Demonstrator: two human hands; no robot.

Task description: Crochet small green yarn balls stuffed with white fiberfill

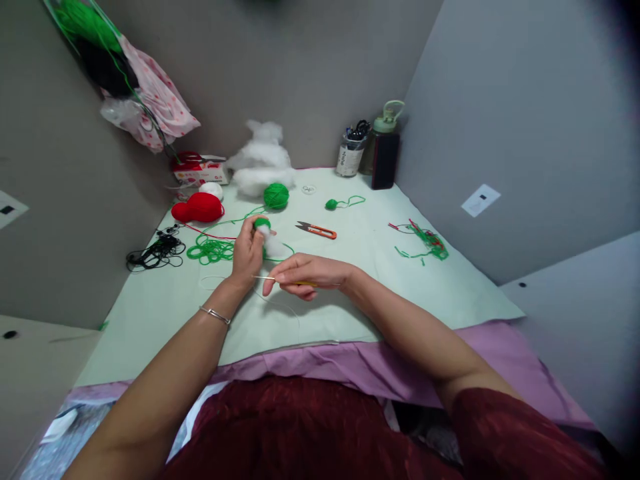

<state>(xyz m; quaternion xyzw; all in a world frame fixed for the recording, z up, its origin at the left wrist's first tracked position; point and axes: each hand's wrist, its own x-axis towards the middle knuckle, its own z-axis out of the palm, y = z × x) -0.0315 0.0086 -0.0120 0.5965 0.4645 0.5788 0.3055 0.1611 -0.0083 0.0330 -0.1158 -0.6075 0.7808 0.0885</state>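
Note:
My left hand [246, 252] is closed around a small green crocheted piece [262, 223] with white stuffing [265, 232] showing at it. In my right hand [313, 272] is a crochet hook [306, 284] with a yellow handle, its thin metal shaft pointing left toward my left wrist. A bit of white stuffing [274, 248] lies just right of my left fingers. Thin white thread [275, 303] loops over the table below the hands. Beyond them lie orange thread snips [324, 232] and a green yarn ball [276, 196].
A heap of white stuffing [265, 160] stands at the back, near a red yarn bundle [199, 207]. Black yarn [159, 251] and loose green yarn [213, 251] lie left. Yarn scraps [433, 243] lie right. A phone [385, 161] leans on a bottle [388, 120] beside a pen cup [349, 157].

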